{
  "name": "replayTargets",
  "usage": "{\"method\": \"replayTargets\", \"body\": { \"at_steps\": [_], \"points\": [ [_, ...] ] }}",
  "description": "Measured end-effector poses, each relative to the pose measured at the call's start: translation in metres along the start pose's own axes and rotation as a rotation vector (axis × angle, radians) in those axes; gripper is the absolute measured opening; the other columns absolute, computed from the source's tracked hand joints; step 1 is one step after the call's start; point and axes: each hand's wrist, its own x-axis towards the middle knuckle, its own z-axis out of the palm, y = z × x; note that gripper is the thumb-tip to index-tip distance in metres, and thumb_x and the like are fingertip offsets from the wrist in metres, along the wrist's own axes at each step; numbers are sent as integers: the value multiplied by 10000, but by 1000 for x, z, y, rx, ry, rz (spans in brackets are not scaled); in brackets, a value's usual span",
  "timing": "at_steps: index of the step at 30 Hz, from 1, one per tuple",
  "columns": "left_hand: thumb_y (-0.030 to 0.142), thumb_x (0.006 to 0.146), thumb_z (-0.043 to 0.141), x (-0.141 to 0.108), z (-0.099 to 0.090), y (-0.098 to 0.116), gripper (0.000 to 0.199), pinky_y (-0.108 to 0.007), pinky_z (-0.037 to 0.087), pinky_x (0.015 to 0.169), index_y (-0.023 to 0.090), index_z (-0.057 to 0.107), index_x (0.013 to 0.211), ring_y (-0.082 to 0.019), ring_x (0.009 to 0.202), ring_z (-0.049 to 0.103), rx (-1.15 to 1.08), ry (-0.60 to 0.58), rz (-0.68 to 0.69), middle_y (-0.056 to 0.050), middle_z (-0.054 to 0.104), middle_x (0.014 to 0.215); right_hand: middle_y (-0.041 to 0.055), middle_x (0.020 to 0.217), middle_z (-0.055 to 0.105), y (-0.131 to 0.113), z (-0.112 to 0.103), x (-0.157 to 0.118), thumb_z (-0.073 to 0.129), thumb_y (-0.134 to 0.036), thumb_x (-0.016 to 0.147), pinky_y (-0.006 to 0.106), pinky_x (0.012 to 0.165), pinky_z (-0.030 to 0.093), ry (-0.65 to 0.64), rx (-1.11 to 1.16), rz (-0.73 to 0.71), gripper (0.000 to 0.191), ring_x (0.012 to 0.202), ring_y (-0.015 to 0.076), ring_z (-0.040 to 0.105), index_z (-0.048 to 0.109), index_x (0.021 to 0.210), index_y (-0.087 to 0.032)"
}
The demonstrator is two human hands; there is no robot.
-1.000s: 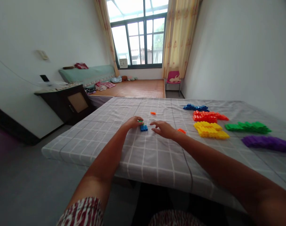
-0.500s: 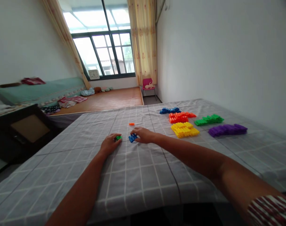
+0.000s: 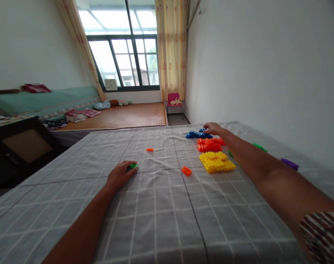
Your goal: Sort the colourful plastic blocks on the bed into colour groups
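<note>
Head view: your two hands are well apart over a bed-like or table-like surface spread with a grey cloth, checked in white lines with a few darker ones and lightly creased. Your left hand rests on it, thumb and fingers curled round a small green piece. Your right hand is at the right end of the blue pile, fingertips against it; you cannot tell from here whether they grip a piece.

Nearer you than the blue lie an orange pile and then a yellow pile. Your right forearm partly covers green pieces and purple pieces. A small orange piece and an orange cluster lie on the cloth between your hands.

Beyond stands a bed with a brown mat, below a dark-framed window with a square clock and patterned yellow curtains. A pink chair stands by the right wall, a dark cabinet at left.
</note>
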Motion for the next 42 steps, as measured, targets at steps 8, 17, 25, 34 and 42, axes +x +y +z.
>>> {"method": "replayTargets", "body": {
  "at_steps": [8, 17, 25, 34, 42],
  "points": [
    [509, 805, 509, -3, -4, 5, 411, -343, 483, 915, 269, 673, 1096, -224, 1016, 623, -35, -1, -22, -31, 669, 1140, 73, 1195, 678, -10, 31, 27, 700, -327, 725, 277, 861, 480, -28, -52, 29, 459, 1065, 214, 627, 674, 1173, -234],
    [489, 816, 507, -2, -2, 2, 401, -331, 493, 884, 266, 673, 1106, -217, 992, 632, -13, 7, -4, -31, 670, 1142, 73, 1182, 686, -9, 16, 19, 657, -249, 760, 236, 833, 474, -82, -81, -20, 399, 1038, 209, 635, 698, 1152, -188],
    [416, 853, 477, -6, 0, 10, 430, -344, 444, 982, 259, 630, 1223, -221, 1105, 584, 37, 23, -3, -46, 646, 1204, 54, 1099, 708, -93, -5, -48, 568, -245, 840, 270, 846, 479, -53, 129, -359, 314, 952, 184, 654, 686, 1127, -197],
    [386, 845, 493, -8, 6, 10, 383, -358, 414, 1028, 250, 652, 1165, -222, 1148, 554, 81, 62, 34, -43, 630, 1243, 30, 997, 718, -140, 4, -166, 792, -316, 630, 258, 703, 484, -443, 291, -735, 466, 827, 185, 668, 711, 1086, -268],
    [377, 828, 484, -4, -1, 12, 375, -389, 416, 1037, 218, 652, 1123, -229, 1133, 574, 95, 49, 52, -74, 639, 1208, 43, 965, 721, -86, -21, -161, 704, -301, 722, 263, 718, 502, -111, 441, -445, 371, 806, 176, 662, 696, 1082, -214]
  ]
}}
